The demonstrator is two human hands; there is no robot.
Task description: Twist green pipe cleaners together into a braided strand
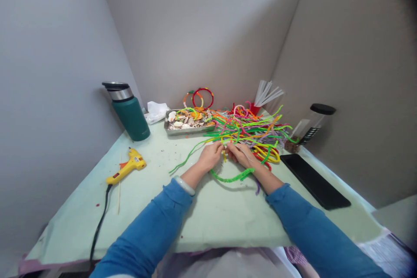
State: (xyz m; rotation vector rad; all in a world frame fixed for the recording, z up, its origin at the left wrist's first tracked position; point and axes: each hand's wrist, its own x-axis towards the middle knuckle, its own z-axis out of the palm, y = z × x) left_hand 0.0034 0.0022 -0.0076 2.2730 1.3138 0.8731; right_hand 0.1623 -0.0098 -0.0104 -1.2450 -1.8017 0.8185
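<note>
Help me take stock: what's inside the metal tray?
The metal tray holds a heap of shells, with orange and green pieces among them. The heap covers most of its floor; anything beneath is hidden.

Both arms in over near edge of pale green cloth-covered surface (224, 228), angled inward as a V. L arm, blue fabric sleeve (146, 223), crosses L of ctr; R arm, same blue sleeve (319, 228), comes from near R corner side. L cuff ends approx at pale rigid bangle (185, 186) on wrist; R cuff lower, more bare forearm. Bare L hand (210, 156) and R hand (239, 155) close tog. over mid-surface, fingers curled, L thumb/index pinched. Indiv. R fingertips unclear.
</note>
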